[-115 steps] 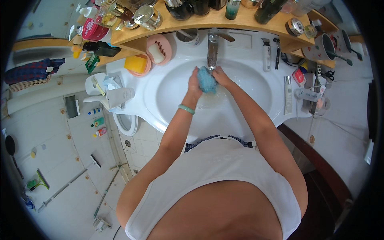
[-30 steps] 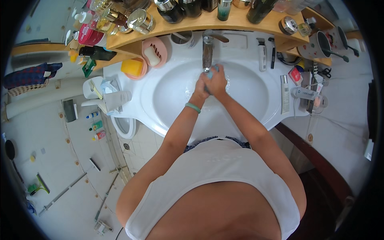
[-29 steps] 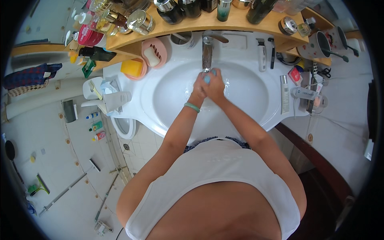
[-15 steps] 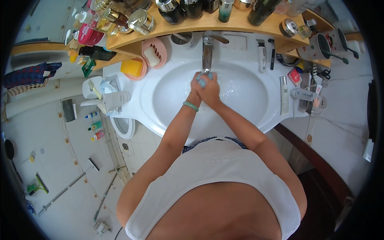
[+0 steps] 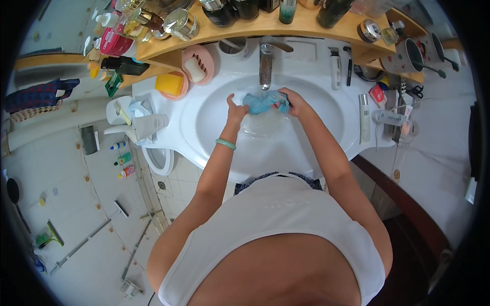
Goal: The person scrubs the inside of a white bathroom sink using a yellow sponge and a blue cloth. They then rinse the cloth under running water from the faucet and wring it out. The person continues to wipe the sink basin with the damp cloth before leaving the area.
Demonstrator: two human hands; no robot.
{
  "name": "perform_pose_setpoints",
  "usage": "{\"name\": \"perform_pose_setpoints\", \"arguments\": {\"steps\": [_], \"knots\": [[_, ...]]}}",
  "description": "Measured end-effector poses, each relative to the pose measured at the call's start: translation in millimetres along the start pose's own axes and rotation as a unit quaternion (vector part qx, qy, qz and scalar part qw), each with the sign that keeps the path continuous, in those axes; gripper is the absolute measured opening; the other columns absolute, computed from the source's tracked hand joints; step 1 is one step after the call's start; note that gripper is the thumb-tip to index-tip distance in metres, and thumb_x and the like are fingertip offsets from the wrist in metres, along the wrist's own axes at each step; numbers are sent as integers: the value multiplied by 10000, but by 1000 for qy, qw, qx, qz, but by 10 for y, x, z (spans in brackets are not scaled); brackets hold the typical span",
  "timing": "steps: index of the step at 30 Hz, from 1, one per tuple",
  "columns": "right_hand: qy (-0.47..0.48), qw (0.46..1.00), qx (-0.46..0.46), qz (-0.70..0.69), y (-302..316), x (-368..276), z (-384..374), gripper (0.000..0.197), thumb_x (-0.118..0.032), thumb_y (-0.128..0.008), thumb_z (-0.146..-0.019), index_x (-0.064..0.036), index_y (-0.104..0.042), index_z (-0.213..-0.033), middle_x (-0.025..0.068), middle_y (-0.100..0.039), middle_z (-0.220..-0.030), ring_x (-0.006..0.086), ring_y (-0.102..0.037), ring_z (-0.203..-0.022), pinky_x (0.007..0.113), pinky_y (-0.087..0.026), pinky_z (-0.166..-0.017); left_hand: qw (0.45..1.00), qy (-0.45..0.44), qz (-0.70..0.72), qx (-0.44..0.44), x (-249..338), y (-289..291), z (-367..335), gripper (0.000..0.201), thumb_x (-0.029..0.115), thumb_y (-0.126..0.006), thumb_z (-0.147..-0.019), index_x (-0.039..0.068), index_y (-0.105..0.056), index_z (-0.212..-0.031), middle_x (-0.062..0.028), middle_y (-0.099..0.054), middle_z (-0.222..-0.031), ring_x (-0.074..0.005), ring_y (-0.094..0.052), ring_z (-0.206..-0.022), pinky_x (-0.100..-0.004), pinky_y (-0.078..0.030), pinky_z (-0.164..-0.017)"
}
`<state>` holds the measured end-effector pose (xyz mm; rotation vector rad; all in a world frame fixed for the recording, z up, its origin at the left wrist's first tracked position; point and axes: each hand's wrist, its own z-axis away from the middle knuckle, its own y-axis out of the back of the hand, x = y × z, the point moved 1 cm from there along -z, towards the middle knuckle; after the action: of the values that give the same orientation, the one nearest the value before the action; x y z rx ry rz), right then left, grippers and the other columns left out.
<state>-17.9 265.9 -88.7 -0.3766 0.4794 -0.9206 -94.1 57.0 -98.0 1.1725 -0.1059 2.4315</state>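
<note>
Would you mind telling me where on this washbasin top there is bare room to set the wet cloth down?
Bare rim shows at the near edge of the basin, and a smaller patch lies between the faucet and the white razor. The right side by the white tube and the left side by the yellow sponge are crowded.

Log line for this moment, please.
left hand on blue cloth | right hand gripping it | under faucet | over sink
</note>
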Motion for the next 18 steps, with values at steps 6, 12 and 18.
{"name": "perform_pose_setpoints", "arguments": {"steps": [6,12,18], "knots": [[41,994,-100,20,-204,25,263,331,-234,-552,-893,36,-506,-1079,138,-619,-954,258,-655,-752,333,-583,-676,903,-353,-237,-59,233,-384,272,674,11,-733,-642,16,-454,-1256,-209,-563,-1183,-360,-565,-1048,-367,-449,-920],[220,965,53,130,179,169,-12,447,-336,-659,-830,-11,-513,-1099,122,-609,-1000,221,-623,-872,300,-519,-770,989,-107,-2,-100,-102,-364,-98,299,52,-518,-848,-23,-529,-1136,-74,-629,-946,-179,-621,-843,-307,-504,-742],[319,810,132,474,141,461,-24,679,-458,-824,-603,-56,-537,-1069,91,-613,-976,193,-571,-880,297,-452,-779,967,54,143,-204,-114,-384,106,252,-26,-427,-829,-15,-558,-1045,-58,-606,-894,-149,-603,-810,-293,-507,-710]]}}
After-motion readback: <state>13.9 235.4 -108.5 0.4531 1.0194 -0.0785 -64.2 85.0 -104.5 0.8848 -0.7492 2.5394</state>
